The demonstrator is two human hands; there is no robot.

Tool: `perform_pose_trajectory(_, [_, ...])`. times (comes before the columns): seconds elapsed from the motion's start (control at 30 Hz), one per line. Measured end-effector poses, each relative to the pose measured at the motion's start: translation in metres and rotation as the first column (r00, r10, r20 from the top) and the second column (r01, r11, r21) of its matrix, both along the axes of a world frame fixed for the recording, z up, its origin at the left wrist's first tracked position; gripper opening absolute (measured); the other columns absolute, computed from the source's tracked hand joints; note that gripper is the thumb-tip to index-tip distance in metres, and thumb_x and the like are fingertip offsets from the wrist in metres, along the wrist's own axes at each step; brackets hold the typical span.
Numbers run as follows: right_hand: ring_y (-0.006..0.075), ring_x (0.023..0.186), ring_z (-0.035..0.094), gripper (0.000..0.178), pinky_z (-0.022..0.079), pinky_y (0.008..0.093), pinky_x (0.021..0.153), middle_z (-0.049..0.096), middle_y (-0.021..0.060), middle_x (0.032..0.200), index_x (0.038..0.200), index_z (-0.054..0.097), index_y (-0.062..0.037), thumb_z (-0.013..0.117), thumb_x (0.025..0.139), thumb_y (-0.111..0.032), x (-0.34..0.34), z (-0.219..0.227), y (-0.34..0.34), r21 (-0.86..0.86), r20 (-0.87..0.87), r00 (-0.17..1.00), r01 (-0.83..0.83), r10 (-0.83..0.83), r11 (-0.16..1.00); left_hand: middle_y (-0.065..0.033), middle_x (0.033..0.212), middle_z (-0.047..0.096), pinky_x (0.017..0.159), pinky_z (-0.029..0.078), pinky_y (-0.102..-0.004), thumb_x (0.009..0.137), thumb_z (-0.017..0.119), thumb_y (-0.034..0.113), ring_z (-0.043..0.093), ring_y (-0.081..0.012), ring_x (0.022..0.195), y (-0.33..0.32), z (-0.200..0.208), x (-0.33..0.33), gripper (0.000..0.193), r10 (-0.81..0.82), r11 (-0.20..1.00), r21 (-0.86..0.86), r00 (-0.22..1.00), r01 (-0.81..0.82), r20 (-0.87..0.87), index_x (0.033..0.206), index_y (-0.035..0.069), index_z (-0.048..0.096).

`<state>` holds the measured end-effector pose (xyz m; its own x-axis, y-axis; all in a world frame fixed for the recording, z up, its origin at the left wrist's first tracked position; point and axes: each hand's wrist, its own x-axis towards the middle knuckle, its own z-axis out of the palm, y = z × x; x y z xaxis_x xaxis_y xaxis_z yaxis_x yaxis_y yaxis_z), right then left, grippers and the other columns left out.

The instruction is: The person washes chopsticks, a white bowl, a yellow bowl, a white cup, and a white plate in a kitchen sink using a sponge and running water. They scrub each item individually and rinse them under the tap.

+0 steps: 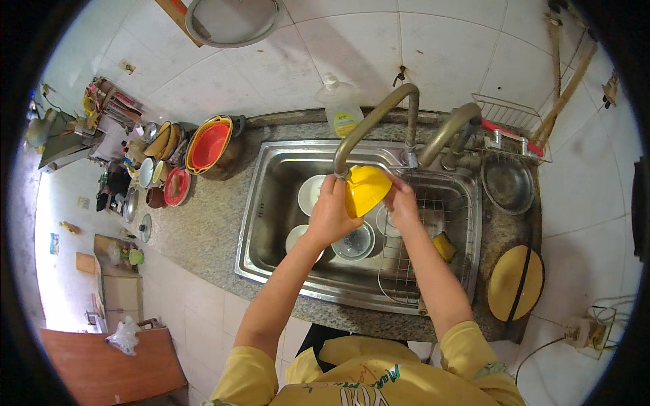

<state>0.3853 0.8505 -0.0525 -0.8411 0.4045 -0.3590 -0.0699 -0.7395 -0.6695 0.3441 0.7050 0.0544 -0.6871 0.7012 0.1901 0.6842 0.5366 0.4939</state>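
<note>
Under the spout of the curved faucet (365,125), a yellow bowl (365,192) is held tilted on its side above the sink (271,264). My left hand (330,211) grips its left edge, with the thumb along the lower side. At the right edge, the fingers of my right hand (404,204) are closed on the rim, partly hidden behind it. Below lie a white bowl (309,194), another white bowl (296,238) partly covered by my left forearm, and a shallow clear or metal bowl (354,243). Whether water runs is unclear.
A wire rack (399,279) and a yellow-green sponge (443,247) occupy the sink's right side. Behind stands a soap bottle (342,108). An oval metal bowl (508,184) and a round yellow lid-like disc (506,281) sit right; stacked basins (210,145) sit left.
</note>
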Motion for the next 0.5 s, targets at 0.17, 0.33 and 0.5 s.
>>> perform_pose_trajectory(0.17, [0.0111, 0.087, 0.054, 0.031, 0.041, 0.0210, 0.075, 0.059, 0.0063, 0.098, 0.103, 0.056, 0.0010, 0.043, 0.075, 0.006, 0.012, 0.019, 0.001, 0.295, -0.098, 0.993, 0.090, -0.064, 0.951, -0.0166, 0.110, 0.039, 0.080, 0.043, -0.0389, 0.052, 0.070, 0.017, 0.042, -0.0334, 0.102, 0.000, 0.011, -0.001, 0.077, -0.061, 0.984, -0.173, 0.981, 0.029, -0.183, 0.119, 0.002, 0.035])
perform_pose_trajectory(0.33, [0.0123, 0.084, 0.055, 0.022, 0.043, 0.0233, 0.072, 0.060, 0.0060, 0.092, 0.096, 0.058, 0.0016, 0.045, 0.078, 0.000, 0.035, -0.010, -0.015, 0.558, 0.154, 0.983, 0.000, -0.103, 0.830, -0.0123, 0.096, 0.049, 0.067, 0.047, -0.0317, 0.060, 0.069, 0.015, 0.053, -0.0240, 0.083, -0.005, 0.006, -0.006, 0.060, 0.141, 0.984, 0.087, 0.981, -0.153, 0.131, 0.113, 0.002, 0.044])
perform_pose_trajectory(0.5, [0.0162, 0.079, 0.058, 0.018, 0.044, 0.0257, 0.070, 0.062, 0.0102, 0.085, 0.090, 0.061, -0.0025, 0.049, 0.078, -0.009, 0.033, -0.021, -0.051, 0.734, 0.244, 0.965, -0.247, 0.093, 0.633, -0.0103, 0.093, 0.050, 0.075, 0.046, -0.0304, 0.062, 0.068, 0.017, 0.053, -0.0206, 0.088, -0.055, -0.019, -0.039, 0.062, 0.372, 0.906, 0.003, 0.800, -0.423, 0.471, 0.119, 0.011, 0.043])
